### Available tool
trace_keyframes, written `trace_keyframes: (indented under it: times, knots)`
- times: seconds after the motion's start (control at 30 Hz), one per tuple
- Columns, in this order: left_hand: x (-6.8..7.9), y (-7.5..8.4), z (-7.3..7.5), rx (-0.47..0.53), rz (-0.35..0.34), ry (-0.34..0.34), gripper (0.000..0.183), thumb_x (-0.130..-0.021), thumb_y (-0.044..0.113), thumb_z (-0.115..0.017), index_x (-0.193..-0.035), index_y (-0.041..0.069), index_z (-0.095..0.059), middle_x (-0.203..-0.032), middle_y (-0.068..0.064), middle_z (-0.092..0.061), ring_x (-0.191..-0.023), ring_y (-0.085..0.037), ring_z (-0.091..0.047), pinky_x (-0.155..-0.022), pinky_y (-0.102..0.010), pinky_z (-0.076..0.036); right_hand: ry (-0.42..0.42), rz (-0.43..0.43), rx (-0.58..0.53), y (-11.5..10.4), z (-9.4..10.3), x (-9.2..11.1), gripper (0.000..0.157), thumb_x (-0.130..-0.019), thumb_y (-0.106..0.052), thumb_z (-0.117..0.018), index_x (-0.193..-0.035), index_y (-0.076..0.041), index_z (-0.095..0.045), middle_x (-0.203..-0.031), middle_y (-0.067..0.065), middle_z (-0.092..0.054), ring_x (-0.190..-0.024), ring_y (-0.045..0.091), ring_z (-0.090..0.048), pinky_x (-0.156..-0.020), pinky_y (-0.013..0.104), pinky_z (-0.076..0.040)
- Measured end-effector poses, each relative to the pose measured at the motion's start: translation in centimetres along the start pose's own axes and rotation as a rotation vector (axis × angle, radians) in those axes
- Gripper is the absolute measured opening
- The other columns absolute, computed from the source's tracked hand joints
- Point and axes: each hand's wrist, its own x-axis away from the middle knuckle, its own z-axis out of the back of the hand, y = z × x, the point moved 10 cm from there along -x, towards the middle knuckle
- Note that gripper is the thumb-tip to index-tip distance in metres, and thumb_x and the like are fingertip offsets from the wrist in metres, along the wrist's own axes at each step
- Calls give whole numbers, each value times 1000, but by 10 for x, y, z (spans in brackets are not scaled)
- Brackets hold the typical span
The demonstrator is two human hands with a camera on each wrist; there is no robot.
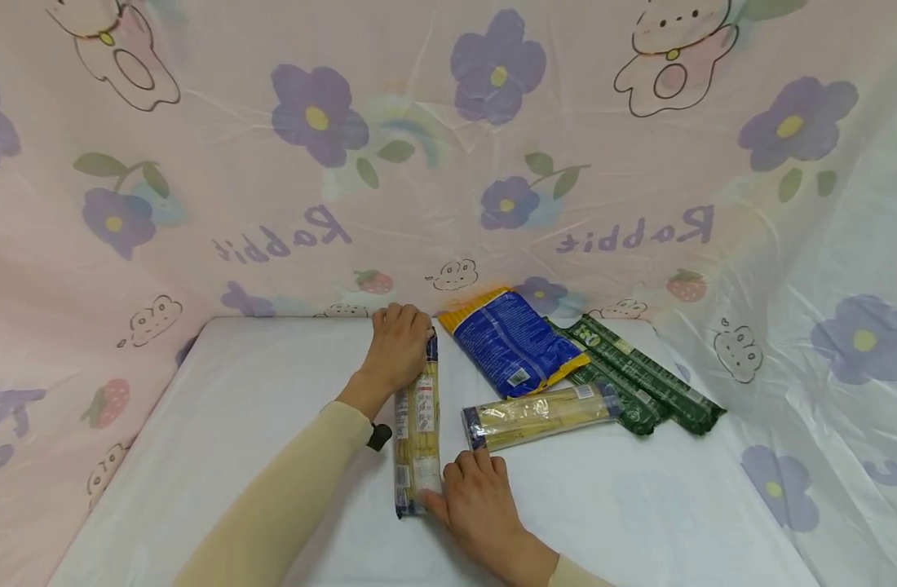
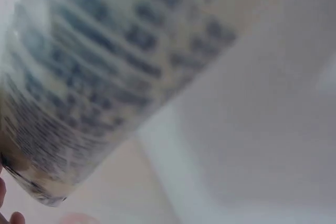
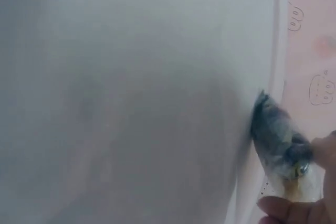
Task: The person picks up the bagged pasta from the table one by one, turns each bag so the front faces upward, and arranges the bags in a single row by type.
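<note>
A long clear pack of dried noodles (image 1: pixel 417 424) with dark blue ends runs lengthwise away from me in the head view. My left hand (image 1: pixel 399 346) grips its far end, with the fingers bent over the top. At the near end, my right hand (image 1: pixel 485 505) holds the pack, its thumb against the lower right corner. The right wrist view has the blue end (image 3: pixel 275 135) between thumb and finger. Printed text on the wrapper (image 2: pixel 89 77) fills much of the left wrist view, blurred. A second noodle pack (image 1: pixel 540 416) lies just beyond the right fingers.
Behind the second pack lies a blue bag with yellow edges (image 1: pixel 510 342). It overlaps two long dark green packs (image 1: pixel 647 375) at the right. All rest on a white-covered table (image 1: pixel 272 367), with a patterned curtain (image 1: pixel 419 187) along the back and sides.
</note>
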Motion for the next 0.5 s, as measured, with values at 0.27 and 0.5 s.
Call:
trace_keyframes:
  times: [0.27, 0.5]
  knots:
    - [-8, 23, 72, 104, -77, 244, 18, -111, 18, -53, -108, 2, -59, -108, -16, -58, -102, -36, -46, -90, -54, -36, 54, -52, -14, 11, 1, -16, 41, -93, -41, -79, -73, -11, -58, -73, 1, -49, -76, 21, -46, -74, 36, -35]
    - [-5, 21, 103, 174, -17, 288, 17, -110, 16, -53, -105, 2, -61, -106, -16, -59, -106, -37, -44, -91, -56, -32, 147, -20, 142, 17, 5, -26, 40, -86, -34, -86, -75, -8, -58, -74, 5, -50, -78, 28, -50, -80, 42, -43]
